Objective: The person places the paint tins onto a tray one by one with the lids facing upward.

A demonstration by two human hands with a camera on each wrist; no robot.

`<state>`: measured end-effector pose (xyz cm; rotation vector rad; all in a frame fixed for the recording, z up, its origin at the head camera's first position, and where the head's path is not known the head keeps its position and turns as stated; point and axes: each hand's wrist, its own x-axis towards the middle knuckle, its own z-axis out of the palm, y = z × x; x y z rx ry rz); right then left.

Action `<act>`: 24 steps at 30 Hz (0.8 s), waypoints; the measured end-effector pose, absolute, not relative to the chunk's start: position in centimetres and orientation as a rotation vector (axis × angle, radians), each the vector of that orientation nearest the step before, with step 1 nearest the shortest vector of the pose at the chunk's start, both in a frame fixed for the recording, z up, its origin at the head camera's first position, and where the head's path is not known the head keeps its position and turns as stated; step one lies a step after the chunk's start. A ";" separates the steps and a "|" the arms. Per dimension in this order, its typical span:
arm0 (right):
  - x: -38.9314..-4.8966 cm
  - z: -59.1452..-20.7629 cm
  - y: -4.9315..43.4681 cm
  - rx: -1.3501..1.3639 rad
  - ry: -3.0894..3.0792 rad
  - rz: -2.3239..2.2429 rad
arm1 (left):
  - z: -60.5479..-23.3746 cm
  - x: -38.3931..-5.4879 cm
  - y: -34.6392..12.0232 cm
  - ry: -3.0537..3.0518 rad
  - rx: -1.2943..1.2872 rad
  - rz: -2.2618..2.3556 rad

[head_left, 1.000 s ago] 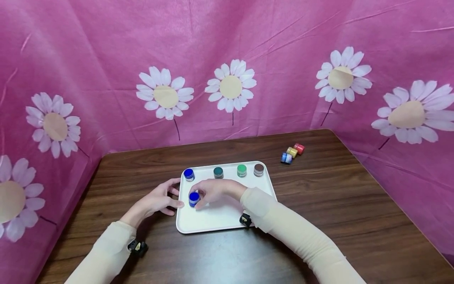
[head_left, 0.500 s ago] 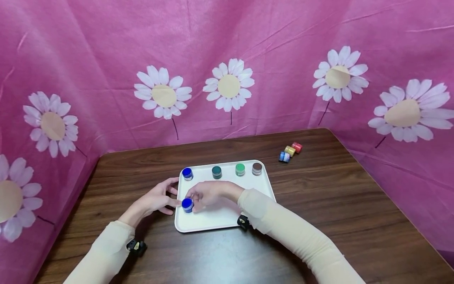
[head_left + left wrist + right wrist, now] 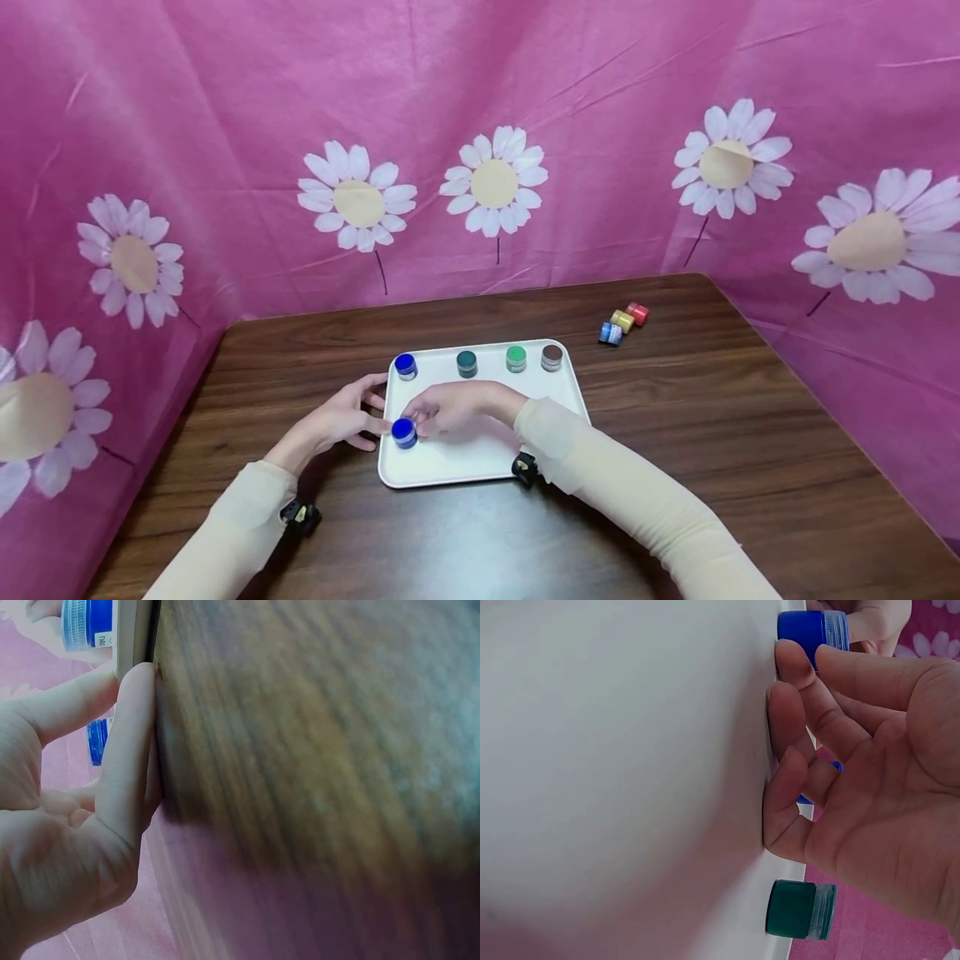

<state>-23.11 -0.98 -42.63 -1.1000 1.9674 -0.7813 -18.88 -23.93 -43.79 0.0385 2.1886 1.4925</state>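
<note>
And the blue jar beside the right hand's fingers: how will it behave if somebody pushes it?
The blue jar is squat and upright on the white tray, so it would probably slide before tipping. Its smooth sides look stiff, unlikely to squash. Knocked over, its round body might roll.

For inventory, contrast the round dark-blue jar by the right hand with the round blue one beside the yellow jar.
The dark-blue jar stands upright; the blue jar lies on its side. The dark-blue jar is on the white rectangular tray, the blue jar on the brown table. Both are round.
</note>
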 end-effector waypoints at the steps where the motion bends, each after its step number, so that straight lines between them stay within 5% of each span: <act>1: -23.1 -42.6 -0.9 -1.087 1.950 -0.798 | -43.8 -18.9 -23.9 2.188 0.037 1.490; 12: -22.5 -41.4 0.5 -0.932 1.870 -0.869 | -43.7 -18.8 -23.5 2.188 0.040 1.486; 24: -22.2 -35.4 7.1 -1.129 1.872 -0.983 | -43.8 -18.8 -23.5 2.193 0.017 1.492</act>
